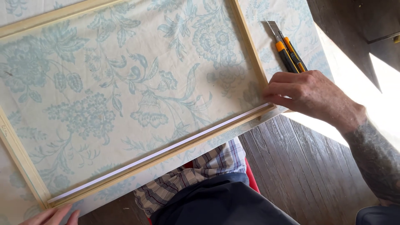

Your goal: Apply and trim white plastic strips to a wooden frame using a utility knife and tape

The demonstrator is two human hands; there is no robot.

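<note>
A light wooden frame (pixel 250 46) lies flat on a cloth printed with pale blue flowers (pixel 125 83). A thin white strip (pixel 166 149) runs along the inside of the frame's near rail. My right hand (pixel 308 93) rests on the frame's near right corner, fingertips pressing the end of the white strip. My left hand (pixel 52 216) shows only its fingertips at the bottom left, touching the cloth's edge by the frame's near left corner. A utility knife with a black and orange handle (pixel 287 48) lies on the cloth just beyond my right hand, blade out.
The table's near edge runs diagonally under the frame. Below it are my lap in a checked shirt (pixel 196 175) and dark trousers, and a dark wooden plank floor (pixel 300 171). Bright sunlight falls across the table's right corner (pixel 354 83).
</note>
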